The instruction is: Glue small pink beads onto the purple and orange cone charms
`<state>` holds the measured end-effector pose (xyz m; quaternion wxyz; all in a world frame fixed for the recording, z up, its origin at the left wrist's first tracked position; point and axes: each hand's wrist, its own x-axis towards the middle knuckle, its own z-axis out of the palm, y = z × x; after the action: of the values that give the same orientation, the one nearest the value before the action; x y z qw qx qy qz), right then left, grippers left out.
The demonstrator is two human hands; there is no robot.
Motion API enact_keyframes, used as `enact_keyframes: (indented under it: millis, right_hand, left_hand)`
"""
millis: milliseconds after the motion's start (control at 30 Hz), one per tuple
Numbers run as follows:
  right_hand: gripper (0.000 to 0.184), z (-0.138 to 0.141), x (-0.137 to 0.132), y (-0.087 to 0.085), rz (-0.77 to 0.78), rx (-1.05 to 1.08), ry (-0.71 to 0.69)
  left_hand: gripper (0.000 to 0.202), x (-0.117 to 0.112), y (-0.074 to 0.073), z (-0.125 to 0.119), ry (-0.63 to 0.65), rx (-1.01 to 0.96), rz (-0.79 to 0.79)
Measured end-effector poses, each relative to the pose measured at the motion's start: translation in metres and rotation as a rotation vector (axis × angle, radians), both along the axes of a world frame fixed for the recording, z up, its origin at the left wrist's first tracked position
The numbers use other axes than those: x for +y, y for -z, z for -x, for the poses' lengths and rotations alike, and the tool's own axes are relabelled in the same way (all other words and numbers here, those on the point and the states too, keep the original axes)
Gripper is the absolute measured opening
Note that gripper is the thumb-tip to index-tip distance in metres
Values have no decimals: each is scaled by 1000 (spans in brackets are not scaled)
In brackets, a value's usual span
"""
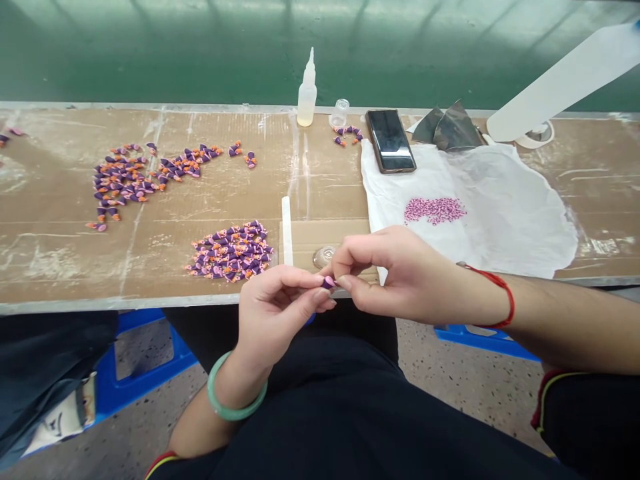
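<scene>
Black trousers point(310, 413) fill the foreground; I watch the left hand point(280, 313) and right hand point(395, 273) pinch a purple piece point(329, 283) above the table edge point(125, 303), clear of the pile point(230, 252).

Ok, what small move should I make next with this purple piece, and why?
Probably set the small purple piece, pinched between your left hand and right hand, onto the purple-and-orange pile: its purple matches and it lies closest, just beyond your left hand.

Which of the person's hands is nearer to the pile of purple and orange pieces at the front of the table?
Left. The left hand is just below and to the right of the pile of purple and orange pieces, not touching it; the right hand is farther off to the right.
</scene>
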<state>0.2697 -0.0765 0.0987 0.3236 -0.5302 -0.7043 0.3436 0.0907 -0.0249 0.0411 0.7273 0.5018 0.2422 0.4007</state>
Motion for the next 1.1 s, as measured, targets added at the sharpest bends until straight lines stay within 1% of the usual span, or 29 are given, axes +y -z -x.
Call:
enact_keyframes:
  millis: [167,533,733,800,833,867,933,1000,1033,1100]
  right_hand:
    - [15,2,-1,1,-65,-57,-7]
    - [16,4,-4,3,-208,-183,13]
    - [16,5,-5,5,-261,-243,25]
    - [16,4,-6,6,-276,-257,21]
    - [16,4,-7,5,-281,-258,13]
    - [15,2,-8,4,-286,-253,9]
    - [13,-1,-11,2,-309,-239,23]
    - [16,-6,-14,0,-358,-232,64]
    - [19,-8,-16,0,-384,-231,82]
    - [23,-11,-17,0,-417,-231,96]
  left_hand:
    - [14,0,-1,-1,-31,19,-2]
    - [9,1,1,-1,28,-56,22]
    - [9,4,3,0,33,-39,-28]
    - [8,4,4,1,23,-14,-110]
    - [7,5,4,3,8,11,-188]
    - [7,6,4,4,-14,45,-290]
    - [17,8,3,7,-73,120,-543]
    - [26,11,0,9,-142,153,-795]
    - [28,12,-1,10,-168,152,-895]
    - [27,14,-3,10,-194,140,-1027]
